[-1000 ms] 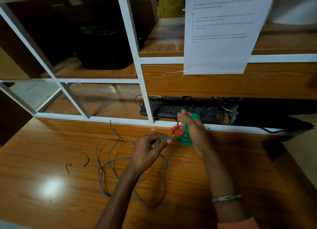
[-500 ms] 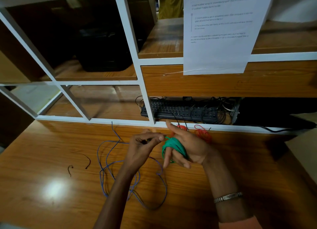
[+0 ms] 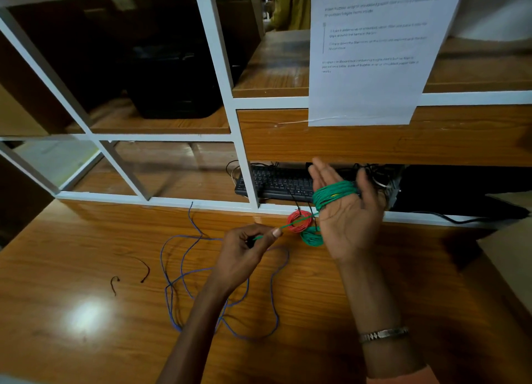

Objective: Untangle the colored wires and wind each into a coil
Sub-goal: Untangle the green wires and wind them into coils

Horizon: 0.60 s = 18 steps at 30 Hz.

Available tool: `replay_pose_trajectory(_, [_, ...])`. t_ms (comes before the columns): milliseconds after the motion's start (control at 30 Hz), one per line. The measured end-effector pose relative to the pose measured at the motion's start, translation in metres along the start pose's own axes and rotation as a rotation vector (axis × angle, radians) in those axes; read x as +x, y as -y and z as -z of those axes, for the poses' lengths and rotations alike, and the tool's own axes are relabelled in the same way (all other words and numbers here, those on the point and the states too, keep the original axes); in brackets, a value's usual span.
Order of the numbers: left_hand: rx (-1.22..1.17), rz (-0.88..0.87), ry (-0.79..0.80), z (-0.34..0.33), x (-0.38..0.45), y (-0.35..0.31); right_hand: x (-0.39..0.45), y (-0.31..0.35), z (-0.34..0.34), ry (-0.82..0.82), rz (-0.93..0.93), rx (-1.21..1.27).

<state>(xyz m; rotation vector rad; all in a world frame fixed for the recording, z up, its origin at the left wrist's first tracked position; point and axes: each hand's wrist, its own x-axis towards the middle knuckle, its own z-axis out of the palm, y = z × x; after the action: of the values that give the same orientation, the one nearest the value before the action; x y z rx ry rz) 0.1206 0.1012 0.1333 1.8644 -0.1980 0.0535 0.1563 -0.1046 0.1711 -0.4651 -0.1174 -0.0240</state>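
Right hand (image 3: pixel 345 211) spread, green wire (image 3: pixel 334 195) wound round fingers; left hand (image 3: pixel 244 251) pinches strand

Layout of the tabletop (image 3: pixel 86 340) and the shelf frame (image 3: pixel 247 159) behind it

A loose wire (image 3: pixel 178 283) is spread on the tabletop left of centre, with two short wire scraps (image 3: pixel 144 271) to its left. Two small coils (image 3: pixel 302 225) are seen between the hands near the tabletop's rear edge. Behind them a keyboard (image 3: pixel 273 182) is set in the lowest shelf opening, and a paper sheet (image 3: pixel 371 52) is hung above it.
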Motion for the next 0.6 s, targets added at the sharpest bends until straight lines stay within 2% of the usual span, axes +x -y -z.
replay_pose_trajectory(67, [0.000,-0.029,0.014,-0.001,0.001,-0.004,0.000,-0.009,-0.001,-0.069,-0.022,-0.444])
replay_pose_trajectory(133, [-0.003,-0.085,0.011,0.001,0.004,-0.010,0.000,-0.020,-0.001,-0.091,-0.127,-0.781])
replay_pose_trajectory(267, [0.060,-0.201,0.005,0.010,0.013,-0.024,-0.005,-0.038,0.000,-0.066,-0.366,-1.114])
replay_pose_trajectory(333, [0.113,-0.243,-0.009,0.016,0.016,-0.024,-0.010,-0.038,-0.005,0.017,-0.532,-1.259])
replay_pose_trajectory(467, [0.167,-0.270,-0.115,0.031,0.020,-0.014,-0.019,-0.036,-0.012,0.331,-0.914,-1.226])
replay_pose_trajectory(600, [0.172,-0.200,-0.174,0.045,0.014,-0.008,-0.022,-0.024,-0.009,0.569,-1.030,-0.840])
